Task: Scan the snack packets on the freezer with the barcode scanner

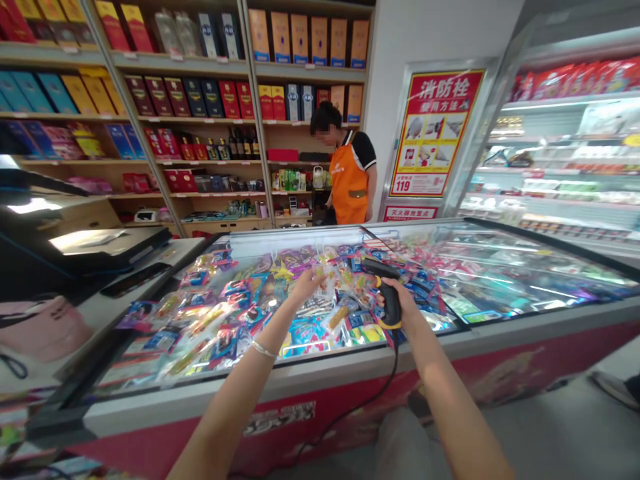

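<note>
Two hands: right hand [403, 297] grips scanner [380, 268], nose aimed left toward left hand [306, 283], narrowly open over packets [240, 297].

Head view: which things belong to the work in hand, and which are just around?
In use: right hand holding black barcode scanner, its cable; left hand at a bagged snack.
Around: glass-topped freezer, co-worker in orange apron, shelved gift boxes, hydrant poster.

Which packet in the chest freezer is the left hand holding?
The clear packet pinched in the left hand, held up above the chest freezer; the other packets all lie down in the freezer.
</note>
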The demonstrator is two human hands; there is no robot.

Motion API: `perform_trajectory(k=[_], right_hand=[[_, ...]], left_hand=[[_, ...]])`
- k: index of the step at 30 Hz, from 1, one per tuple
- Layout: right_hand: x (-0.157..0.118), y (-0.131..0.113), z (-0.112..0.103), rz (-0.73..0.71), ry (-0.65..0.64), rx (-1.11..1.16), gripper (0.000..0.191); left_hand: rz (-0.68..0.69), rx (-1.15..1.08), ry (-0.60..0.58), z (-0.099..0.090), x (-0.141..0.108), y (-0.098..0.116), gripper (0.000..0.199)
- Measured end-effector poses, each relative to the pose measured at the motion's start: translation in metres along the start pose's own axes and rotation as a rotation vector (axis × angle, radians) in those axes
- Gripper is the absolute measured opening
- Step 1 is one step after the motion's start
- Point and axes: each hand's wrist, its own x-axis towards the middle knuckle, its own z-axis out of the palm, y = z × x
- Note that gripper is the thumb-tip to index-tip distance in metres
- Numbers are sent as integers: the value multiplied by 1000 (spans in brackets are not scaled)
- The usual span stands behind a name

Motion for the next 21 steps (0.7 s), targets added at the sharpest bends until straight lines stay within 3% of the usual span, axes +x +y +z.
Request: perform_trajectory(k=[5, 11, 21], right_hand=[[-2, -20, -36, -107, 48, 28, 26], [8, -9, -65, -48, 163, 3, 21], [9, -3, -69, -22, 191, 33, 17]], left_hand=[[188, 649, 308, 36, -5, 0, 54], [222, 809, 107, 61, -16, -26, 61], [217, 821, 116, 69, -16, -26, 60]])
